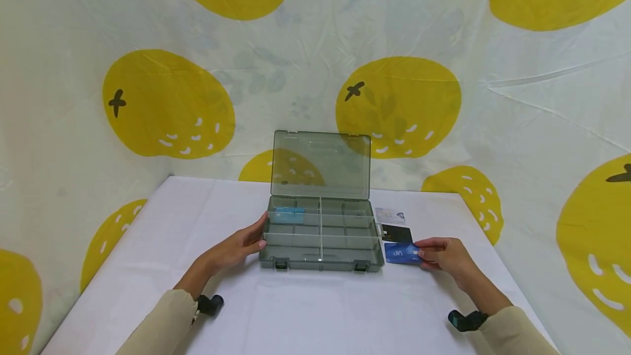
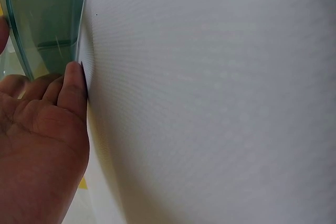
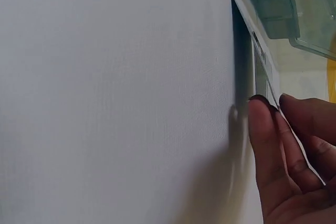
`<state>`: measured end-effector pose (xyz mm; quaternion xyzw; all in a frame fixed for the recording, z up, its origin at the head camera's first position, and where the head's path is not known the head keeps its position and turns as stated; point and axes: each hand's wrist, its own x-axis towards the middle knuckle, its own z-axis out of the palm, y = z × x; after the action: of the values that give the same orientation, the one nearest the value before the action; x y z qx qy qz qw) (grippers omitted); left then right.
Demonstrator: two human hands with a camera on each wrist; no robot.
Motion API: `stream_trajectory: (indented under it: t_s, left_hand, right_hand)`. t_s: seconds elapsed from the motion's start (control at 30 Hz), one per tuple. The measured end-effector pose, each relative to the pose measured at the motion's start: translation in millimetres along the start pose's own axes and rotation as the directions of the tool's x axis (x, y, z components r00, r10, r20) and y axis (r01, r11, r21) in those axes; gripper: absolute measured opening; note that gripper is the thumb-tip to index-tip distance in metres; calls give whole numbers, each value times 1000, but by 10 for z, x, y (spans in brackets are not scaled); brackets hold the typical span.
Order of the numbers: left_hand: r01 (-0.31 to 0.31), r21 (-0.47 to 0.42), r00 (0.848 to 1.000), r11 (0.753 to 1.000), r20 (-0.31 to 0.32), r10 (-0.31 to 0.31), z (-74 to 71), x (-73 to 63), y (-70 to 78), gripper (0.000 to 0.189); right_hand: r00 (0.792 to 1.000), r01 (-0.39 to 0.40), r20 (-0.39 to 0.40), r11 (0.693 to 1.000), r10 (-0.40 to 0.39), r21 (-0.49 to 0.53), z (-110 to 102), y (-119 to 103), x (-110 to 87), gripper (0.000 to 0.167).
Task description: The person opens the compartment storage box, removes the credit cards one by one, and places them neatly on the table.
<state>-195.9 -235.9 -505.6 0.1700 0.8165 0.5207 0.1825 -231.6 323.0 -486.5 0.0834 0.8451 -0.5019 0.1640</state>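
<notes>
A translucent grey-green compartment box point(image 1: 345, 256) stands on the table, its hinged lid point(image 1: 340, 166) upright at the back. My left hand point(image 1: 230, 253) rests against the box's left wall with its fingertips, as the left wrist view also shows. Beyond the box's right side, my right hand point(image 1: 447, 256) pinches the right end of a blue VIP card point(image 1: 398, 253) between thumb and fingers. In the right wrist view that card point(image 3: 261, 66) is seen nearly edge-on. A light blue card point(image 1: 289, 215) lies in the back left of the box.
Behind the blue card lie a black card point(image 1: 400, 234) and a whitish card point(image 1: 390, 215), in a column along the box's right side. Thin dividers point(image 1: 321, 226) split the box into compartments. A fruit-patterned curtain point(image 1: 291, 81) hangs around the white-covered table point(image 1: 320, 311).
</notes>
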Motion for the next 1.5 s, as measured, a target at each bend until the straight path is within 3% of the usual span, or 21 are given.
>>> stream_trajectory:
  t_s: [0.13,0.37,0.63,0.83,1.1,1.33,1.5]
  left_hand:
    - [-15,-31,1000,999,13,16,2,-5,-11,84]
    - [-26,-50,999,998,20,27,-1,-3,-13,83]
    - [-9,-38,1000,999,17,10,-5,-5,6,84]
    - [-6,-32,1000,999,13,7,-5,-13,28,83]
    - [2,-32,1000,999,14,-2,5,-1,6,83]
    - [9,-36,1000,999,13,-8,8,3,-19,84]
    - [15,-35,1000,999,10,-14,6,0,-13,84]
  right_hand:
    - [999,-9,-35,998,6,-67,-19,-21,-19,32]
    - [996,71,-42,992,-76,-103,-66,-97,-57,39]
    - [986,162,-31,981,-166,-107,11,-400,-160,43]
    - [963,267,1,959,-268,-93,134,-734,-240,41]
    - [944,329,38,943,-327,-57,370,-1110,-260,35]
    - [926,368,86,930,-367,4,598,-1350,-220,34]
    - [900,417,114,907,-420,50,762,-1462,-167,37]
